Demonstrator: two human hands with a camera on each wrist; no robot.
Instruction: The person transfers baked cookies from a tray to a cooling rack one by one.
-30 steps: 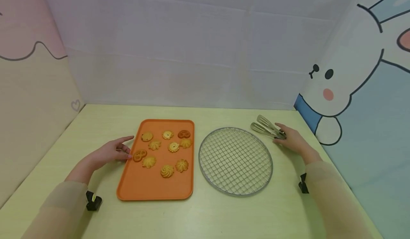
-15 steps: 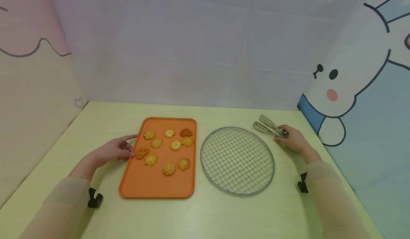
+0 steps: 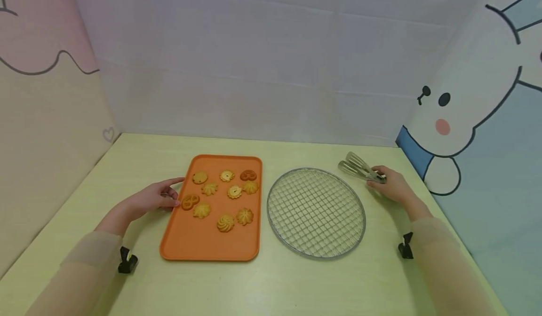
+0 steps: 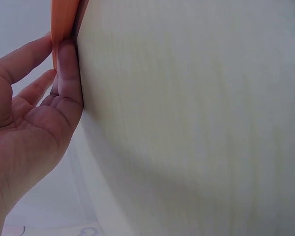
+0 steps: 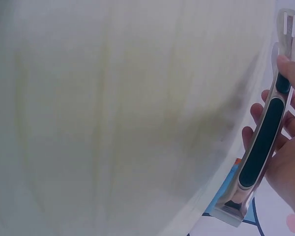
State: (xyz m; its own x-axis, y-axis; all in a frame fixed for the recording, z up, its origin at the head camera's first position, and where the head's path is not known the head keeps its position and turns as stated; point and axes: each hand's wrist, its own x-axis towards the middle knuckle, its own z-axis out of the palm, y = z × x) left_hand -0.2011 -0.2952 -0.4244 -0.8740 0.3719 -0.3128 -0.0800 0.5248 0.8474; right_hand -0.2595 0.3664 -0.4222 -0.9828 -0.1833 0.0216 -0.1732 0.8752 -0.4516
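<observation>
My left hand [image 3: 154,201] is at the left rim of an orange tray [image 3: 207,249]. In the left wrist view, its fingers [image 4: 69,61] lie on both sides of the tray's edge [image 4: 64,22] and pinch it. Several cookies lie in the tray, among them a pretzel-shaped cookie [image 3: 190,202] near my left fingertips and a swirled one [image 3: 225,223]. My right hand [image 3: 394,184] grips metal tongs [image 3: 360,168] with slotted heads. In the right wrist view, the thumb and curled fingers wrap the tongs' dark green handle [image 5: 263,142].
A round wire cooling rack [image 3: 316,212] lies flat on the pale wooden table [image 3: 288,288], between the tray and the tongs. Behind stands a white cloth wall [image 3: 254,71]. On the right is a panel with a cartoon rabbit [image 3: 461,104].
The whole scene has shifted slightly to the right in the head view. The right fingers have closed further round the tongs' handle. The left hand stays at the tray's rim.
</observation>
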